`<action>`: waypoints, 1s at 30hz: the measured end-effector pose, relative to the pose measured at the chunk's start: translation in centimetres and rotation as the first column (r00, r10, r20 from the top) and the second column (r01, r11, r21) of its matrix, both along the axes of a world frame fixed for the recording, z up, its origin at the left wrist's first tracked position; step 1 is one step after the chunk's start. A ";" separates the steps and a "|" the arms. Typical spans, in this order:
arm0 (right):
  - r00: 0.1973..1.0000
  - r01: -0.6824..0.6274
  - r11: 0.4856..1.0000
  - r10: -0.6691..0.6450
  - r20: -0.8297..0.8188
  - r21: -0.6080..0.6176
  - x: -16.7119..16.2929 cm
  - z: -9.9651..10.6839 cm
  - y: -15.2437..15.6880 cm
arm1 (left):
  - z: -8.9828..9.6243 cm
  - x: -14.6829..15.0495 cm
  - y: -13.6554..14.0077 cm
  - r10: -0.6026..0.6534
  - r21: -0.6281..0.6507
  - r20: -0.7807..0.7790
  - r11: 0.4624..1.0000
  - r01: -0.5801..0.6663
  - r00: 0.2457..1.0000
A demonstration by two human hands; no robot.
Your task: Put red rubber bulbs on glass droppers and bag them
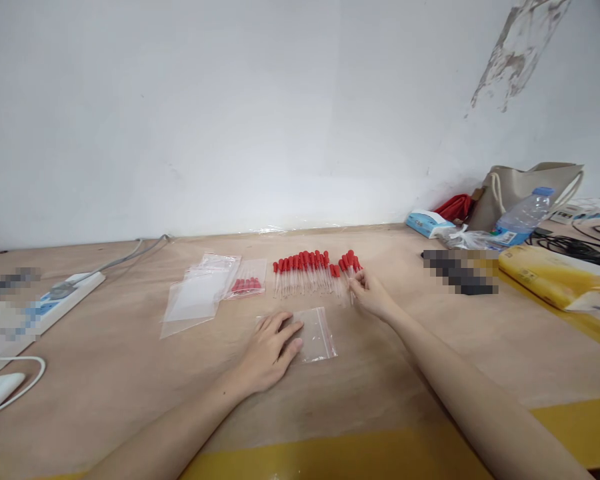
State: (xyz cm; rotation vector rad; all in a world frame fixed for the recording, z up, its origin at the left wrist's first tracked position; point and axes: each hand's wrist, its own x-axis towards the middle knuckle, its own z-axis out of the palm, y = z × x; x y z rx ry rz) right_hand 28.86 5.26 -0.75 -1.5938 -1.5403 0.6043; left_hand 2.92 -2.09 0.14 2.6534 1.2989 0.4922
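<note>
Hands work near the centre of the frame: the left hand (275,350) lies palm down with fingers apart on a clear zip bag (317,335), while the right hand (371,293) pinches at clear stems in a small cluster of red-capped droppers (350,259); how many it grips I cannot tell. Just left of the cluster, mid-frame, stretches a row of droppers (305,262). In both groups the red bulbs point toward the top of the frame and the stems toward the bottom, long axes nearly parallel. Left of them lie a bag holding red pieces (247,285) and overlapping clear bags (195,297).

Brown covers the surface (130,400), with yellow tape (330,453) along the bottom. Behind rises a white wall (230,120), scarred at upper right. Printing on the yellow pack (555,277) and blue-and-white box (427,223), at right, is too small to read.
</note>
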 end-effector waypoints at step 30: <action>0.607 -0.270 0.962 0.142 -0.782 -0.035 -2.9 -0.6 -4.4 | 0.0 -1.0 0.9 -0.046 0.001 -0.024 0.999 0.046 0.999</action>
